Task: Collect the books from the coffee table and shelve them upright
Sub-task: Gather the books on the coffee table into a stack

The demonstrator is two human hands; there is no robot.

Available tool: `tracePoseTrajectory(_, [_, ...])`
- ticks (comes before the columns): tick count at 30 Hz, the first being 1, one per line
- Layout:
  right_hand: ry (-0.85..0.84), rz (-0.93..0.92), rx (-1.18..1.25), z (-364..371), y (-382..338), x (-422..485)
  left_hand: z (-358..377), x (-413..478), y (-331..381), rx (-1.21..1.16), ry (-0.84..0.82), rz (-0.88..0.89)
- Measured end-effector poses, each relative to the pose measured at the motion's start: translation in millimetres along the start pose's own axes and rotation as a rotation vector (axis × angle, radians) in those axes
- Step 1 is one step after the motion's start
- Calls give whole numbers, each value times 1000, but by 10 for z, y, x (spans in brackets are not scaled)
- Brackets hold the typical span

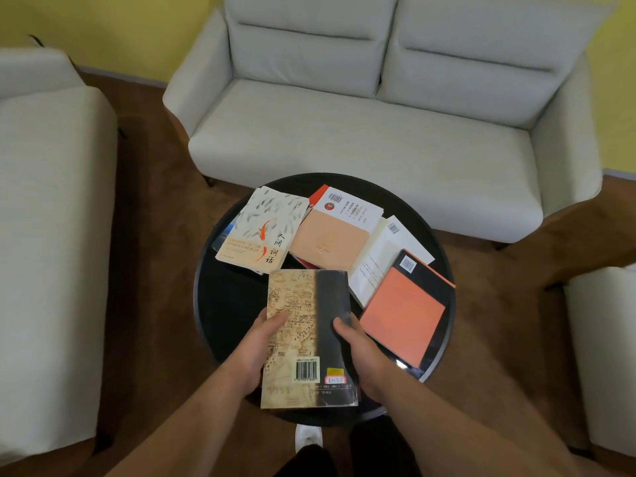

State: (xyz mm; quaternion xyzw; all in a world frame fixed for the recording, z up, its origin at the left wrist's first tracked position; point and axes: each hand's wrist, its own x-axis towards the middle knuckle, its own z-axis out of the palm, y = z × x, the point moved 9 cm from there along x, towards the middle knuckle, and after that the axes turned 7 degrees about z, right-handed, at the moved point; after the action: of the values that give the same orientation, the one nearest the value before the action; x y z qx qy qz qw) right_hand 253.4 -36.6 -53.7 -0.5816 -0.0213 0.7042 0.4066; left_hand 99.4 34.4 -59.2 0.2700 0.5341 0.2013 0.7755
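Note:
A book with an old-map and black cover (306, 304) is held back side up over the near part of the round black coffee table (220, 297). My left hand (254, 349) grips its left edge, and my right hand (358, 352) grips its right edge. Further back on the table lie a white book with orange fish (265, 228), a peach-covered book (330, 232) on top of a red one, a white book (382, 256), and an orange-and-black book (402, 311) at the right. A blue book (225, 234) peeks out under the fish book.
A pale two-seat sofa (361, 125) stands behind the table. A pale armchair (48, 235) is at the left and another pale seat (605, 356) at the right. Brown floor surrounds the table. My white shoe (308, 437) shows below the table's near edge.

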Motion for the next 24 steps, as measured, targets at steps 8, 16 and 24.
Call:
tracePoseTrajectory(8, [-31,95,210,-104,434,172,-107,-160,-414,-89,27,-151])
tracePoseTrajectory(16, [85,38,10,-187,141,278,-120,11,-74,16,19,-15])
tracePoseTrajectory(24, [76,46,-70,-64,-84,326,-24,158,237,122,39,-28])
